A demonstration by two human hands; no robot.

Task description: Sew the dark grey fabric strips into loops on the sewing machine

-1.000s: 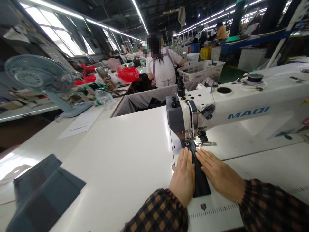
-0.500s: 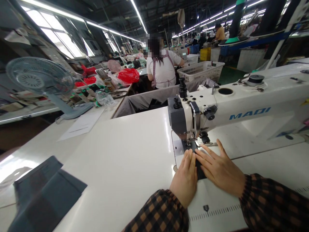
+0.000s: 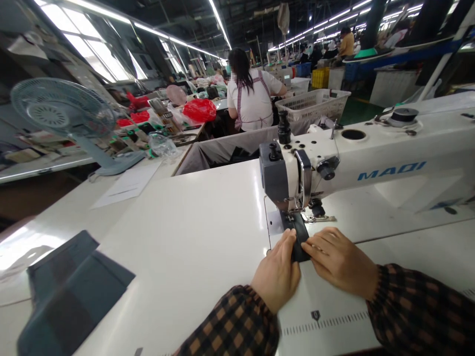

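- A long sewing workshop stretches back under rows of strip lights (image 3: 220,24), and a glossy white sewing table (image 3: 185,237) fills the foreground.
- A dark fabric strip (image 3: 302,231) lies on the table at the machine, its far end running under the presser foot (image 3: 291,218) and its near end between the two hands.
- The left hand (image 3: 277,274) rests along the strip's left edge, fingers close together and reaching forward, fingertips on the cloth; whether the thumb pinches it, I cannot tell.
- The right hand (image 3: 339,262) is at the strip's right edge, fingers bent and gathered, tips touching the cloth; its thumb is hidden, so I cannot tell if it grips.
- Both wrists come out of brown-and-black checked sleeves (image 3: 237,321).
- Over the strip stands a white sewing machine (image 3: 356,153) marked MAQI in blue, with a grey end cover (image 3: 273,170).
- A printed ruler scale (image 3: 330,322) crosses the table's near edge.
- Dark grey-blue fabric pieces (image 3: 79,291) lie at the far left, well apart from the hands.
- Behind them are a paper sheet (image 3: 128,187) and a pale blue desk fan (image 3: 50,117).
- Beyond the table, a grey cloth-lined bin (image 3: 193,155) holds dark material.
- Past it, a co-worker (image 3: 255,104) in a white top sits, back turned, beside a white plastic basket (image 3: 315,108).
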